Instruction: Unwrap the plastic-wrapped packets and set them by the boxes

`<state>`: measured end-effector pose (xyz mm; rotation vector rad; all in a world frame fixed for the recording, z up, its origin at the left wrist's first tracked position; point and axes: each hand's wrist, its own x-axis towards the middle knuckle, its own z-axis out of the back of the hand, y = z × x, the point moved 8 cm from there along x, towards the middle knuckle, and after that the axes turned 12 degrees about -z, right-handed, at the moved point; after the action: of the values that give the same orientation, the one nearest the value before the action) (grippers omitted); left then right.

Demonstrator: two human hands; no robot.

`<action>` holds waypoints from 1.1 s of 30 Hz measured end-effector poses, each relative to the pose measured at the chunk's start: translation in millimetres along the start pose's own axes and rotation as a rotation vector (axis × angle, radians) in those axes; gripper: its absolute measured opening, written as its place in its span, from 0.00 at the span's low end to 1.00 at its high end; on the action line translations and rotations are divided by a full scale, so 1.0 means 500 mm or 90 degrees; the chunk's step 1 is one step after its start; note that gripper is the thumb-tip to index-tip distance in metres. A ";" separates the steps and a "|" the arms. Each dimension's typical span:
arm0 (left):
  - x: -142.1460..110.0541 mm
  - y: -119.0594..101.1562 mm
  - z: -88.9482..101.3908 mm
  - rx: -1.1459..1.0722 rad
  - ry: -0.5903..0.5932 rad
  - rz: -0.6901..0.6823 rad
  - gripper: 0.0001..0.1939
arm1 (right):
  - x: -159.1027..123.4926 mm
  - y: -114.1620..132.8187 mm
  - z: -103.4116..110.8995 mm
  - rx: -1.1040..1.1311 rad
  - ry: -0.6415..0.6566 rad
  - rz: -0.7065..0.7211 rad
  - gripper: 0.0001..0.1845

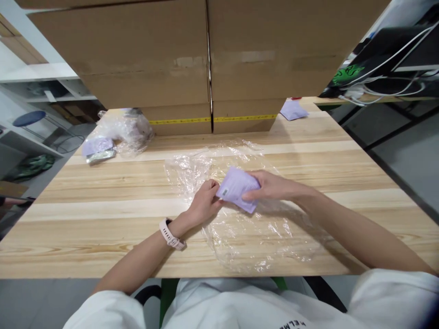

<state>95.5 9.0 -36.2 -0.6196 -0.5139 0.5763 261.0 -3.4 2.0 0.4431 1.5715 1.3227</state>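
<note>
A small purple packet with printed text and a small barcode-like mark is held in front of me, tilted, above the table. My right hand grips its right side, thumb across the front. At the packet's lower left corner is my left hand, its fingers curled closed and pinching near that corner. A pale watch strap circles the left wrist. Under both hands a large sheet of crinkled clear plastic film lies spread over the wooden table.
Two large cardboard boxes stand along the back, with yellow measuring tape across their lower part. Bunched clear plastic and packets lie at the back left. Another purple packet rests at the back right, near cables.
</note>
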 end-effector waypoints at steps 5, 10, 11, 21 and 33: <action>0.001 -0.002 0.003 0.003 -0.011 -0.022 0.07 | 0.020 -0.036 -0.035 -0.268 -0.016 -0.012 0.19; 0.000 -0.007 0.008 -0.006 -0.006 -0.011 0.07 | 0.028 -0.007 -0.051 -0.469 -0.031 0.089 0.28; 0.000 -0.008 0.008 -0.010 -0.008 -0.010 0.08 | 0.028 -0.007 -0.057 -0.477 -0.017 0.103 0.27; -0.004 -0.006 0.012 -0.037 -0.034 -0.008 0.08 | -0.049 -0.012 -0.098 -0.403 -0.013 0.154 0.09; 0.099 -0.150 0.030 0.126 0.086 -0.223 0.10 | -0.152 -0.208 0.487 0.420 -0.746 0.098 0.17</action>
<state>147.8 -4.0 37.0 -0.3655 -0.4190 0.2472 531.9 30.8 -34.6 1.4495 0.8882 0.3735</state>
